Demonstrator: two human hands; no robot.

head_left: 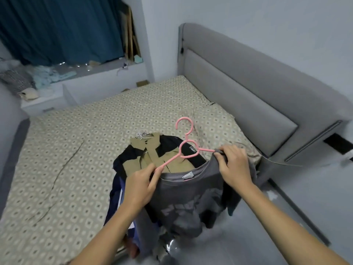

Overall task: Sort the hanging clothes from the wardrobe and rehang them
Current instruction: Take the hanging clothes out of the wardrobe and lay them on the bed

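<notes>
Between both hands (140, 185) (234, 165), pink hanger (184, 148)

1. A pink hanger (188, 148) is seen.
2. A grey printed shirt (191, 197) is seen.
3. A tan and black jacket (152, 153) is seen.
4. The bed (76, 150) is covered in a beige dotted pattern.
5. The curtain (57, 29) is teal.

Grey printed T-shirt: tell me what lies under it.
Under the grey printed T-shirt lies a black-and-tan jacket on the patterned bed sheet, with dark blue fabric at the left. Anything lower is covered.
</notes>
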